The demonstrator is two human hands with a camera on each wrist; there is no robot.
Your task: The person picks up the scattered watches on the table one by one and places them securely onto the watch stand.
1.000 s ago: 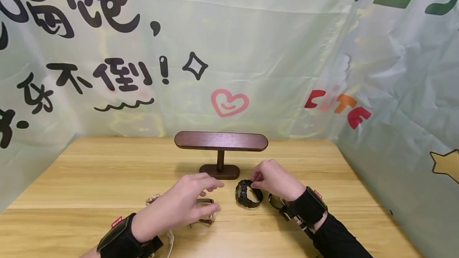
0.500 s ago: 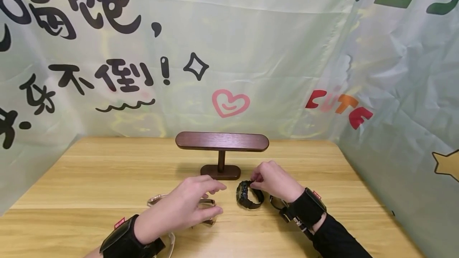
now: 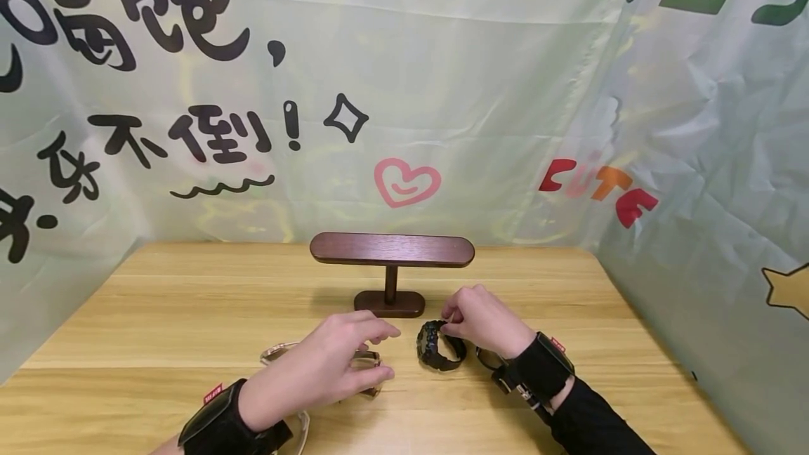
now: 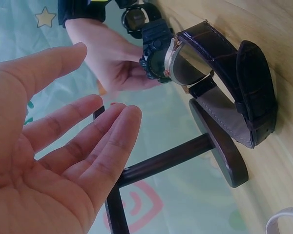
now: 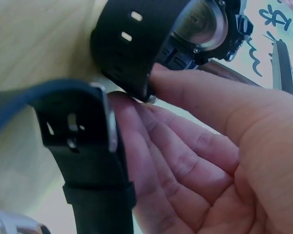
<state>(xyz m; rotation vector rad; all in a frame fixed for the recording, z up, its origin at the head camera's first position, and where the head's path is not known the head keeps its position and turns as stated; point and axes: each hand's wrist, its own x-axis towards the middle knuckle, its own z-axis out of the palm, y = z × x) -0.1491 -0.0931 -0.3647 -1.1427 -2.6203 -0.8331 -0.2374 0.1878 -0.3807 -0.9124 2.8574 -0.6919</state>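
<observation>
My right hand (image 3: 487, 321) pinches the strap of a chunky black digital-style watch (image 3: 428, 346) between thumb and fingers. The watch stands on its side on the table with its band in a loop. In the right wrist view the thumb lies at the perforated black strap (image 5: 132, 48), close under the watch case (image 5: 205, 27). My left hand (image 3: 329, 360) hovers to the left, fingers spread loosely, holding nothing. Beneath it a watch with a dark brown leather strap (image 4: 256, 92) and a rose-gold case is partly hidden in the head view.
Behind the hands stands a dark wooden T-shaped display stand (image 3: 392, 250). A pale metallic watch (image 3: 276, 351) lies left of my left hand, and a white band (image 3: 303, 430) near that wrist. Another black watch (image 5: 100, 165) sits by my right wrist. Printed cloth (image 3: 480, 90) hangs behind the table.
The head view has shifted slightly. My left hand has drifted a little right and toward the front, baring more of the pale watch; my right hand keeps its pinch on the black watch.
</observation>
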